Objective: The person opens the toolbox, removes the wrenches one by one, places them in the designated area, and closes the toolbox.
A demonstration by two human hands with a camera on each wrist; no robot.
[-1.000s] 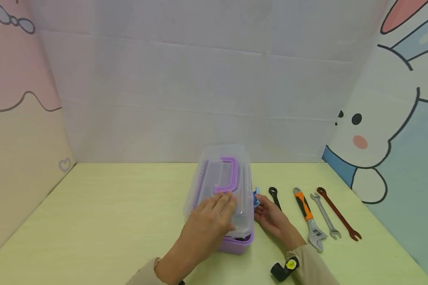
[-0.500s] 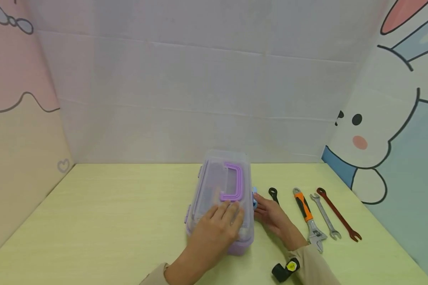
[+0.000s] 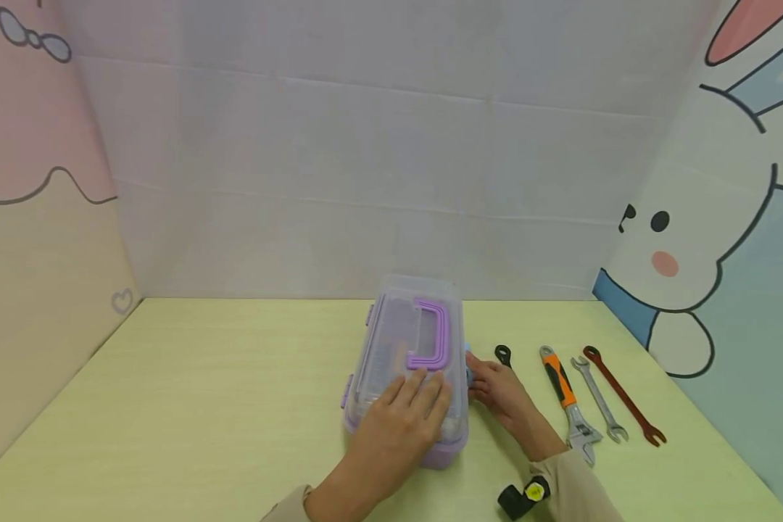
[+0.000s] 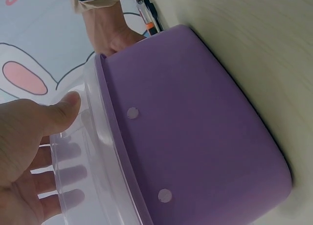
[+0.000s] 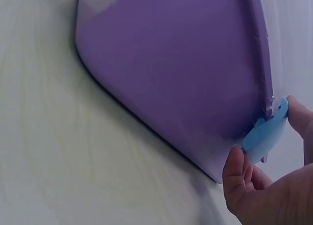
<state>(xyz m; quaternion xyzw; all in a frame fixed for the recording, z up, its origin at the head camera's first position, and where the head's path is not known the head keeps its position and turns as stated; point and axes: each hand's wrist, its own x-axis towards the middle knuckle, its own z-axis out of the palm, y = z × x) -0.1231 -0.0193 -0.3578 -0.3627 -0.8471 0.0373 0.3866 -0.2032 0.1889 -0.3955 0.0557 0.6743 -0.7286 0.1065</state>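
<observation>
A purple storage box (image 4: 195, 127) stands on the table with its clear lid (image 3: 391, 348) down on it. The lid carries a purple handle (image 3: 441, 335), folded flat. My left hand (image 3: 401, 428) rests on the near part of the lid, fingers extended over the top, with the thumb near the rim in the left wrist view. At the box's right side my right hand (image 3: 505, 395) holds a light blue latch (image 5: 266, 136) between thumb and fingers. What lies inside the box shows only dimly through the lid.
Right of the box lie a black wrench (image 3: 503, 354), partly hidden by the right arm, an orange-handled adjustable wrench (image 3: 569, 402), a silver wrench (image 3: 599, 399) and a reddish-brown wrench (image 3: 625, 396). A white curtain (image 3: 339, 181) closes off the table's back.
The lid, tilted and off the rim a second ago, has come down onto the box. My left hand has moved slightly right with it. My right hand stays at the latch.
</observation>
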